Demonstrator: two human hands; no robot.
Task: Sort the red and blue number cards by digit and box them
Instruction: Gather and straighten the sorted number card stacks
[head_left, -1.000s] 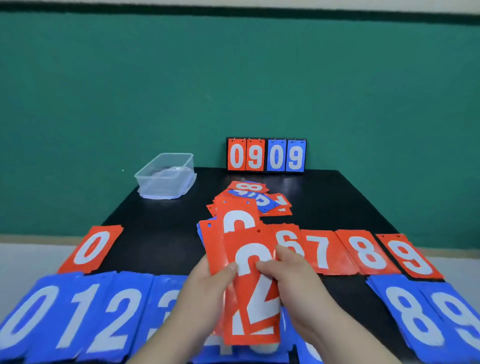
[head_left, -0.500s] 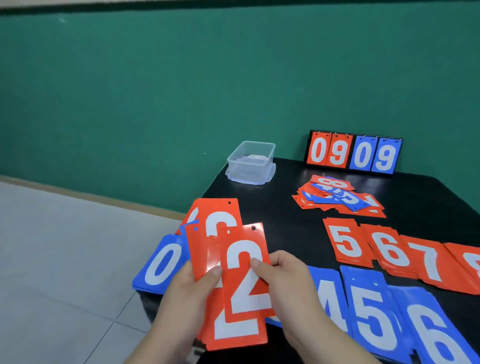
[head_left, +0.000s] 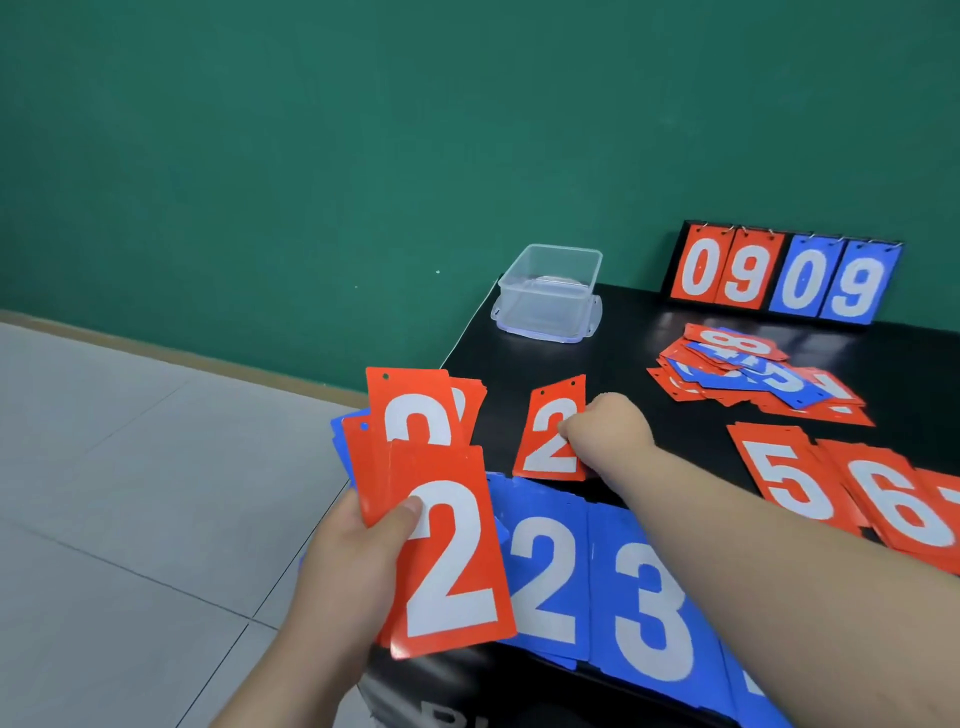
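At the left end of the black table (head_left: 649, 343), the right hand (head_left: 608, 426) pinches one red 2 card (head_left: 545, 441) by its edge, just beyond the blue 2 (head_left: 545, 577), presumably to pair digits. The left hand (head_left: 353, 566) grips a fanned red stack (head_left: 447, 561), another 2 foremost, kept readable. The clear box (head_left: 550, 293) stands well apart.

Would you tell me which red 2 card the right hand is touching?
The lone red 2 just beyond the blue 2, pinched by the right hand; the other red 2 fronts the fan in the left hand.
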